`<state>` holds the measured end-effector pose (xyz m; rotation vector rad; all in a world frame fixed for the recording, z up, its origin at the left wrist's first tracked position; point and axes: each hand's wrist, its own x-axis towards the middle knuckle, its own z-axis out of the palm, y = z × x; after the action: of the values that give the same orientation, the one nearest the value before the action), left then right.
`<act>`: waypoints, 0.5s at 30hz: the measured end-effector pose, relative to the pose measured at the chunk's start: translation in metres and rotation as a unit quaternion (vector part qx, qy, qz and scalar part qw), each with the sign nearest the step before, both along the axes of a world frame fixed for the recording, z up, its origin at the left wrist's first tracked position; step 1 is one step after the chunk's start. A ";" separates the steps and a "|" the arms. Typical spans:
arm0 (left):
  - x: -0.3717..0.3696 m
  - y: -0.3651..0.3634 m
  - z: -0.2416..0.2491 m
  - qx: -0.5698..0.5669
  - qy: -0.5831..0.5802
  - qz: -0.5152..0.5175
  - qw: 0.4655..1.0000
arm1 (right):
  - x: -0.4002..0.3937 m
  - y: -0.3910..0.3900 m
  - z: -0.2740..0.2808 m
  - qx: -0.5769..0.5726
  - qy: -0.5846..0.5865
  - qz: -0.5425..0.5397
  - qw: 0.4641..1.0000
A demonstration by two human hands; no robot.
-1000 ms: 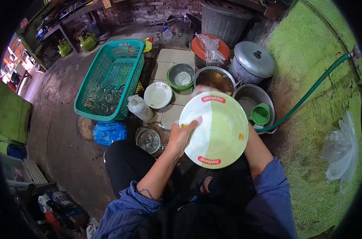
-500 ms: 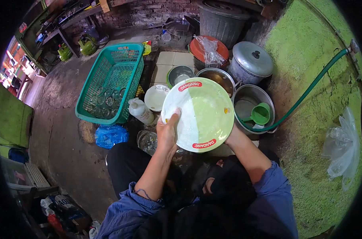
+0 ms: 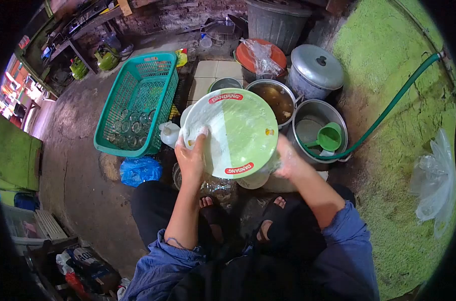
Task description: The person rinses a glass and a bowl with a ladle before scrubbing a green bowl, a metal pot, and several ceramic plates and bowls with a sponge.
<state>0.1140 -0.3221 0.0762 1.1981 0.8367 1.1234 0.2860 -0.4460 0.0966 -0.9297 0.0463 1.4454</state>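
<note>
A large round plate (image 3: 243, 133), white on one side and pale green on the other with red DANDANG labels, is held up in front of me. Soapy film streaks its face. My left hand (image 3: 190, 160) grips its left rim, thumb on top and fingers underneath. Against the right rim is my right hand (image 3: 288, 158), slightly blurred, its fingers curled in behind the plate. Something pale and wet shows by those fingers; I cannot tell what it is. Behind the plate's left side stands a white bottle (image 3: 169, 134), partly covered.
A teal basket (image 3: 103, 135) of glasses stands left, a blue plastic bag (image 3: 140, 171) below it. Right are a pot of murky water (image 3: 272, 100), a pot (image 3: 299, 120) with a green dipper (image 3: 330, 136), a lidded pot (image 3: 316, 65) and a green hose (image 3: 388, 113).
The plate and my left hand have shifted left and slightly up. My right hand has come further out from behind the plate's right edge.
</note>
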 end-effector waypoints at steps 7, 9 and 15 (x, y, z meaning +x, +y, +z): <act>0.014 -0.010 -0.042 0.109 0.149 -0.102 0.978 | 0.045 0.010 -0.021 0.035 -0.498 -0.021 0.866; 0.019 -0.019 -0.063 0.099 0.229 -0.145 0.957 | 0.052 0.017 -0.036 0.057 -0.528 0.009 0.847; 0.028 -0.035 -0.146 0.053 0.464 -0.168 0.868 | 0.044 0.012 -0.010 0.000 -0.622 0.096 0.777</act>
<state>0.1425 -0.3568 -0.0693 1.9324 1.2119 0.2486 0.3300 -0.4340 0.0866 -1.7654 -1.0576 0.7457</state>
